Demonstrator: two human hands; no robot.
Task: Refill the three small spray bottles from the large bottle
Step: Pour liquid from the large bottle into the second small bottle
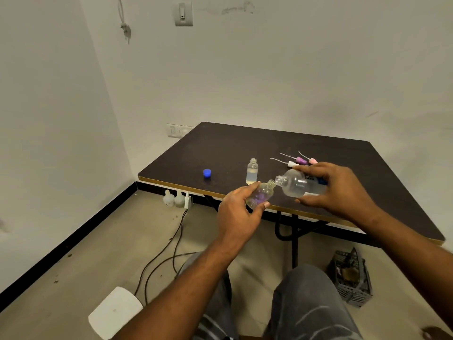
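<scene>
The person's right hand (335,190) grips a large clear plastic bottle (296,184), thumb beneath and fingers curled over the top, and holds it tipped almost flat above the near edge of the dark brown table with a yellowish rim (220,148). A dark blue and black label (311,179) with white marks sits on its body. Most of it is covered by the fingers and nothing on it can be read.

The left hand (235,212) holds a small clear bottle with purple print (261,195) between thumb and curled fingers, tilted so that its open neck meets the large bottle's mouth. The print is blurred and partly behind the fingers. Whether liquid is passing cannot be made out.

A second small clear bottle (252,171) stands upright and uncapped on the table just behind the hands, partly filled with a pale liquid. A round blue cap (207,173) lies to its left, well apart. Behind the right hand lie three pump heads with thin dip tubes: a white one (291,164), a purple one (301,160) and a pink one (312,160), their ends partly hidden by the fingers.

On the floor a dark slatted crate (350,280) holds contents too dim to identify, and a white object (115,312) is cut off by the left arm.
</scene>
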